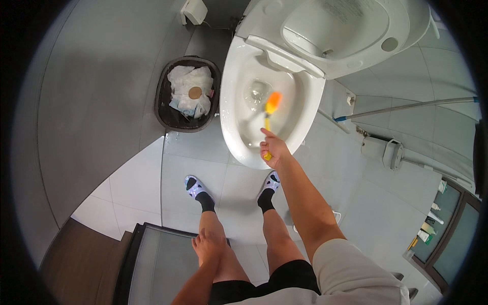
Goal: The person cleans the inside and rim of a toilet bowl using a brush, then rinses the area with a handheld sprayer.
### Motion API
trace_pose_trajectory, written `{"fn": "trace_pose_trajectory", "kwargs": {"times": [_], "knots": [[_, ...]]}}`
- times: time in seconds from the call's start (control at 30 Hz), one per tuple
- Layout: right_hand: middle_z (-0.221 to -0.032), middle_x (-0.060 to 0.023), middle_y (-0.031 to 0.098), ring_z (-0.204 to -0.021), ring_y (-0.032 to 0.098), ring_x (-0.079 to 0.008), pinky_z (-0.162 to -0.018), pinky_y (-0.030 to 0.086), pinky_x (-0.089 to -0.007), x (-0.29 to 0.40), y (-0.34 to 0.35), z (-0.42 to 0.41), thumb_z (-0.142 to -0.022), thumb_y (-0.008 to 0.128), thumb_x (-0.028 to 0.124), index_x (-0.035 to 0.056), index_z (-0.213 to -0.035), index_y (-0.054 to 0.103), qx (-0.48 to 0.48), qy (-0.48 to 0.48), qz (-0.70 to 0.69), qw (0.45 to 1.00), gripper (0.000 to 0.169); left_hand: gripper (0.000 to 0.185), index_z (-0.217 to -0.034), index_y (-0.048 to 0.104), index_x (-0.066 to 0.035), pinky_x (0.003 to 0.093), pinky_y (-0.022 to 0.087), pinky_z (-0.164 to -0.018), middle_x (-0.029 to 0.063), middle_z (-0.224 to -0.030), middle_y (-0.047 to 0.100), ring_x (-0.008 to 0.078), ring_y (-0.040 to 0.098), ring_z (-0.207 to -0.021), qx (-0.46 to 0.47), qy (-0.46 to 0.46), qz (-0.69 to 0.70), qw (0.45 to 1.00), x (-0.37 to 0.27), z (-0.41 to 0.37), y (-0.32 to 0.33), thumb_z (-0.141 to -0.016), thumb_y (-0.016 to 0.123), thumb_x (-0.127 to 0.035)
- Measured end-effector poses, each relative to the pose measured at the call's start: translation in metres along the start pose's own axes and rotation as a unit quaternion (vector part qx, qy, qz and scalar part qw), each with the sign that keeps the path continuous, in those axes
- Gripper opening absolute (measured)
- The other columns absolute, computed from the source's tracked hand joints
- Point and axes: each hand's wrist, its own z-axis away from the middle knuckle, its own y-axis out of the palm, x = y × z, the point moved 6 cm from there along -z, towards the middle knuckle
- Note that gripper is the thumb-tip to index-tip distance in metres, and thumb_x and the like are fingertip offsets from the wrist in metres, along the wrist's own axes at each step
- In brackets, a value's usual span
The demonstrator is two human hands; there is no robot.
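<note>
My right hand (275,149) grips the yellow handle of a toilet brush (273,103), index finger stretched along it. The brush's blurred orange head hangs over the bowl of a white toilet (233,114); whether it touches the ceramic I cannot tell. Water (259,91) stands in the drain at the back of the bowl. Both the seat and the lid (343,23) are raised. My left hand (209,244) rests on my left knee with nothing in it, its fingers spread.
Left of the toilet stands a dark waste bin (162,103) holding crumpled white waste (190,84). A glass-panelled door (164,259) is behind my left leg. A long pole (408,107) leans on the right. Toiletries (429,228) line the window ledge.
</note>
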Motion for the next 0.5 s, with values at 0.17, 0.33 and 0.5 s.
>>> {"fn": "trace_pose_trajectory", "kwargs": {"times": [0.17, 0.33, 0.5], "knots": [[-0.070, -0.0031, 0.041, -0.049, 0.036, -0.0095, -0.041, 0.032, -0.0199, 0.016, 0.038, -0.023, -0.086, 0.031, 0.000, 0.0169, -0.120, 0.051, 0.025, 0.014, -0.022, 0.999, 0.042, 0.053, -0.110, 0.060, -0.010, 0.0441, 0.023, -0.104, 0.0081, -0.130, 0.044, 0.0276, 0.043, -0.117, 0.007, 0.010, 0.002, 1.000, 0.008, 0.001, 0.003, -0.072, 0.059, -0.047], [-0.059, -0.0064, 0.051, -0.044, 0.043, -0.0140, -0.041, 0.039, -0.0289, 0.096, -0.011, -0.082, -0.085, 0.038, 0.005, 0.0175, -0.113, 0.059, -0.104, -0.192, 0.369, 0.903, 0.037, 0.051, -0.107, 0.061, -0.010, 0.0454, 0.023, -0.104, 0.0086, -0.130, 0.044, 0.0285, 0.042, -0.117, 0.002, 0.028, 0.004, 1.000, -0.004, -0.005, -0.005, -0.072, 0.059, -0.047], [-0.109, -0.0181, 0.060, -0.101, 0.059, -0.0299, -0.086, 0.046, -0.0374, 0.111, -0.023, -0.012, -0.084, 0.039, 0.009, 0.0222, -0.125, 0.050, -0.124, -0.335, 0.738, 0.573, 0.046, 0.053, -0.103, 0.063, -0.007, 0.0484, 0.023, -0.102, 0.0096, -0.130, 0.044, 0.0302, 0.043, -0.115, -0.038, 0.024, 0.048, 0.998, 0.005, 0.000, -0.004, -0.071, 0.058, -0.049]]}}
